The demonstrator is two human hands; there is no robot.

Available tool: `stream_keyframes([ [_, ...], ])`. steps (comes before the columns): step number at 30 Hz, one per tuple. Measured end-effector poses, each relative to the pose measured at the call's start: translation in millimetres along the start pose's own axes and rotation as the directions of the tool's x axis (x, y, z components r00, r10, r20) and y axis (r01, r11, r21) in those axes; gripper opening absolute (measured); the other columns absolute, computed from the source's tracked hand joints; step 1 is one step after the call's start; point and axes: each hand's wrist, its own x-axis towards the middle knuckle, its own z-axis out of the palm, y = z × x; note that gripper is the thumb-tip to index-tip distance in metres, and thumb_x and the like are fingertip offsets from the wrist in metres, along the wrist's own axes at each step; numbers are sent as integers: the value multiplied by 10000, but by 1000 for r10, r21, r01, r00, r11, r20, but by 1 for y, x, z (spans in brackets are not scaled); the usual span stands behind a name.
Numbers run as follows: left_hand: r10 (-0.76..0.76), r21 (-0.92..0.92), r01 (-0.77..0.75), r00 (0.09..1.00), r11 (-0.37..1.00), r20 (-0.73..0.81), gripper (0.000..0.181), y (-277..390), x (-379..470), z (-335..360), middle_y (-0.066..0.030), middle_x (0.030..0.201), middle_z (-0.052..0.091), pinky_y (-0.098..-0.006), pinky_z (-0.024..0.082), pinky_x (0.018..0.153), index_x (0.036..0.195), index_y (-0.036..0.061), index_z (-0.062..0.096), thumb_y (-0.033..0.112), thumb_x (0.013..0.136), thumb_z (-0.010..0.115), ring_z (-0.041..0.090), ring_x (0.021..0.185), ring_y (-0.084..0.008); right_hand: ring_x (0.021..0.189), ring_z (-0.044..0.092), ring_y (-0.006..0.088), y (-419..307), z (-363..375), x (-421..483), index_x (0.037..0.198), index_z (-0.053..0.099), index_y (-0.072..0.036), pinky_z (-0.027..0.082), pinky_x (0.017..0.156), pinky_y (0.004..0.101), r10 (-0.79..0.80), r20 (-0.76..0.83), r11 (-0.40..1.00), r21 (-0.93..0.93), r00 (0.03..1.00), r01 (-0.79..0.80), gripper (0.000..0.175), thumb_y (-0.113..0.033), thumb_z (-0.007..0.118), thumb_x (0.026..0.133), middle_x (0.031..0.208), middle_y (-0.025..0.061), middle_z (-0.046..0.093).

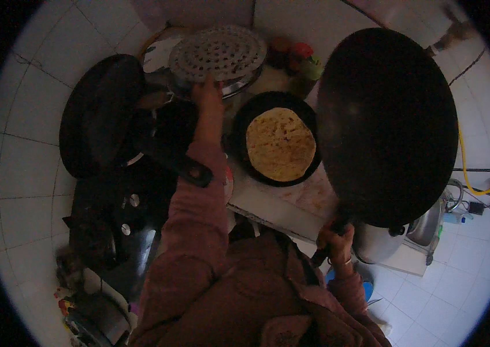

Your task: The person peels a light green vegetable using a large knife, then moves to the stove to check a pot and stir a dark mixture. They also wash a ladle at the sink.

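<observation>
My left hand (pixel 208 91) reaches forward and grips the near edge of a round perforated metal steamer plate (pixel 219 54). The plate is tilted over a shiny round metal vessel (pixel 240 84), whose inside is hidden. In my right hand (pixel 338 243) is the handle of a large black wok (pixel 388 126), raised at the right with its dark round face towards me. Between my hands, a browned flatbread (pixel 280 143) lies in a black round pan (pixel 240 149) on the counter.
At left, a black gas stove (pixel 134 243) carries a dark pan whose handle (pixel 193 171) points towards my left arm. A large dark lid or pan (pixel 93 117) leans against the tiled wall. Vegetables (pixel 301 50) sit at the back. Below the wok are a metal pot (pixel 377 245) and sink (pixel 425 221).
</observation>
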Motion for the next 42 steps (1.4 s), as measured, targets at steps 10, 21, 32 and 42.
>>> stream_keyframes([
  [10, -91, 98, 70, 967, 993, 237, 214, 1, -40, -42, -92, 711, 563, -306, 404, 447, 931, 45, 561, 243, 872, 502, 539, 578, -185, 324, 345, 145, -33, 34, -5, 807, 433, -66, 313, 305, 288, 113, 500, 958, 174, 858, -227, 225, -2, 550, 625, 518, 52, 392],
  [21, -302, 333, 193, 899, 923, 318, 239, -9, -277, -153, -27, 890, 611, -262, 487, 692, 980, 41, 591, 229, 835, 615, 587, 770, -124, 470, 520, 239, -30, 26, 2, 1020, 464, -47, 454, 452, 432, 181, 947, 657, 84, 265, -749, 337, -221, 616, 774, 670, 129, 533],
  [32, -99, 291, 82, 994, 953, 42, 257, 30, -447, -298, -22, 814, 618, -217, 437, 665, 887, 52, 632, 299, 851, 573, 551, 709, -105, 368, 434, 176, -3, 132, -112, 929, 417, -52, 405, 369, 345, 478, 805, 541, -585, -350, -604, 263, -15, 556, 709, 554, 59, 431],
  [42, -56, 53, 81, 928, 995, -368, 227, 61, -581, -476, -45, 969, 608, -268, 459, 756, 980, 57, 586, 258, 886, 539, 570, 847, -138, 461, 427, 78, 166, 274, -180, 953, 499, -34, 379, 424, 240, 493, 718, 267, -662, -491, -700, 160, -121, 488, 819, 609, -14, 419],
])
